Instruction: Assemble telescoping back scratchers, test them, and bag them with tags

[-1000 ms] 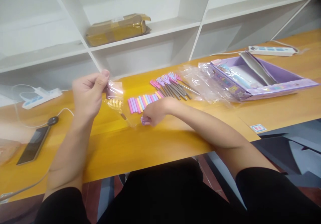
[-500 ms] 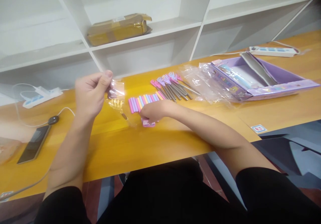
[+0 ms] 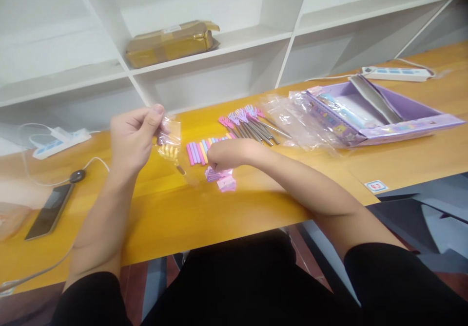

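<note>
Fingers of the left hand [image 3: 133,140] are pinched tight on the top of a clear bag [image 3: 171,130], left of the row of pastel sticks [image 3: 196,153], presumably raised to keep its yellow claw-headed piece [image 3: 169,151] upright. Right hand [image 3: 228,154] covers part of that row, curled above pink-purple pieces [image 3: 226,183] just in front; whether it grips any, I cannot tell. Claw-headed rods [image 3: 256,130] lie behind the row, heads together, likely sorted by kind.

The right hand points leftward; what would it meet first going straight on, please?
Probably the coloured sticks just left of the right hand, though height is unclear; it may pass above.
</note>
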`<state>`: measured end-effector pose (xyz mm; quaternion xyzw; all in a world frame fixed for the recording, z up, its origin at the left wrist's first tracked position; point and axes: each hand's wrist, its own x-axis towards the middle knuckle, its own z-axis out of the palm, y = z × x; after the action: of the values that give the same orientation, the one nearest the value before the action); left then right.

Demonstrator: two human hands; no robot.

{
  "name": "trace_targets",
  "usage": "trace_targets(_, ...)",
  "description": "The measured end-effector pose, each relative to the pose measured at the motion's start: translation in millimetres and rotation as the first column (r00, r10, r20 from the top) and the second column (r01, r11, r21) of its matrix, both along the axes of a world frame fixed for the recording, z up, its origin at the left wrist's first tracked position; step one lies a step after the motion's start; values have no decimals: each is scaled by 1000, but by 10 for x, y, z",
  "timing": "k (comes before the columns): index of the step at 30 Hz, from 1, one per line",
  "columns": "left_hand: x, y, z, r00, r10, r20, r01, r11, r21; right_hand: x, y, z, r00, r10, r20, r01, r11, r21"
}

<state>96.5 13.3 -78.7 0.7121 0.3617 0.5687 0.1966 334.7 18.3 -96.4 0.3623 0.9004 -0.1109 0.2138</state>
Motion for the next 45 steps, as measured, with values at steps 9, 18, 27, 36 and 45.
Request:
trace_targets(9, 5, -5, 5, 1000, -9, 3, 9, 1000, 4, -150, -30, -136, 970, 87, 226, -64, 992, -106)
trace_targets(18, 5, -17, 7, 1000, -1, -29, 2, 1000, 30, -168, 68, -234, 962, -108, 249, 92, 993, 79)
trace_targets(27, 20, -34, 17, 1000, -1, -16, 1, 1000, 23, -109, 286, -312, 963, -54, 263, 67, 997, -42)
trace_targets(36, 52, -70, 24, 999, 19, -46, -18, 1000, 10, 228, 213, 27, 985, -148, 85, 148, 989, 9)
trace_targets(45, 62, -68, 20, 999, 32, -35, -31, 999, 21, 413, 140, 170, 847, 11, -531, 177, 937, 302)
